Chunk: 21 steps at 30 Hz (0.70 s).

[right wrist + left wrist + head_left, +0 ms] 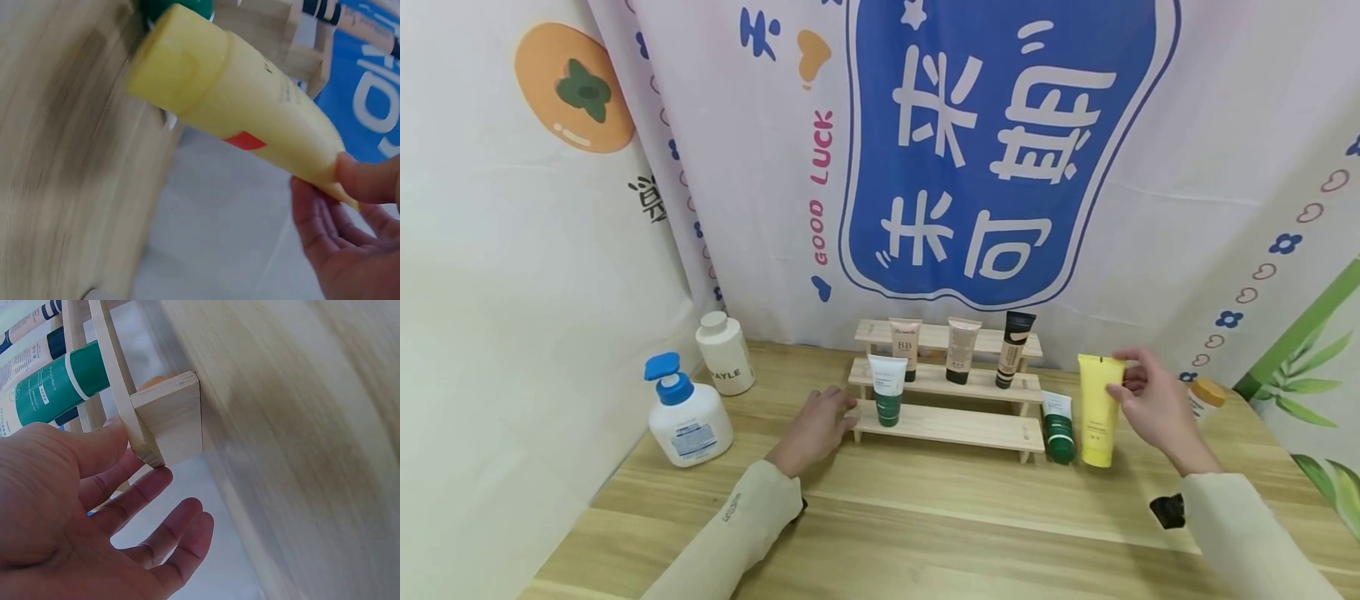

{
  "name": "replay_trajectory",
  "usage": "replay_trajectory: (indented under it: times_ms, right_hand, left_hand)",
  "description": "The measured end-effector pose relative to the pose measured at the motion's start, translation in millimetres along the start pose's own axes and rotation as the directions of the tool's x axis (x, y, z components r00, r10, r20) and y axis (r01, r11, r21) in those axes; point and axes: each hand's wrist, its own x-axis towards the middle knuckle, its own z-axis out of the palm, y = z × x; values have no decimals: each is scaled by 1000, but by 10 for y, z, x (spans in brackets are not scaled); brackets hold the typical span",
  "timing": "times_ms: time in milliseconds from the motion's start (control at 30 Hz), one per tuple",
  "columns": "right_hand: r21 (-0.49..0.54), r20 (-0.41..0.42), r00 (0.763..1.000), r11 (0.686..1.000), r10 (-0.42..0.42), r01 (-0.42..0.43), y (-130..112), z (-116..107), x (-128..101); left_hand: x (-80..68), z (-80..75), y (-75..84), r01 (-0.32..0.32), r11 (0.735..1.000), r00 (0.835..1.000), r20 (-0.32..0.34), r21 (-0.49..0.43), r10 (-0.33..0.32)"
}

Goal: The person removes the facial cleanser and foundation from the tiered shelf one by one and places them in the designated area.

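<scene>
A yellow tube [1099, 411] stands cap-down on the wooden table [925, 517], right of a three-step wooden rack [951, 423]. My right hand [1152, 402] pinches its flat top end, thumb on the yellow tube [250, 119]. My left hand [816, 425] lies with straight fingers at the rack's left end; its fingers [134, 500] touch the bottom step [169, 415]. A green-and-white tube [887, 390] stands on the bottom step, and a second one [1059, 427] stands on the table beside the yellow tube. Several more tubes stand on the upper steps.
A white pump bottle with a blue top [685, 412] and a white jar [725, 353] stand at the table's left. A small container with an orange lid [1206, 396] sits behind my right hand. A printed curtain [1000, 150] hangs close behind the rack.
</scene>
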Motion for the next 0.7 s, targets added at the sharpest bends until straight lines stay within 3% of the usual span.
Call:
replay_trajectory:
  times_ms: [100,300,500,700]
  right_hand:
    - [-9,117,990,996,85,-84,170,21,80]
    - [-1,291,930,972,224,-234,405,108,231]
    - [8,350,889,949,294,-316,589,238,309]
    - [62,372,865,921,337,-386,691,348,354]
  left_hand:
    - [-5,-1,1,1,1000,1000,5,-3,-1]
    - [-17,-17,14,2,1000,1000,7,-16,-1]
    - [-2,-3,6,7,1000,1000,9,-5,-7]
    - [-12,-2,-3,-9,1000,1000,-3,-17,9]
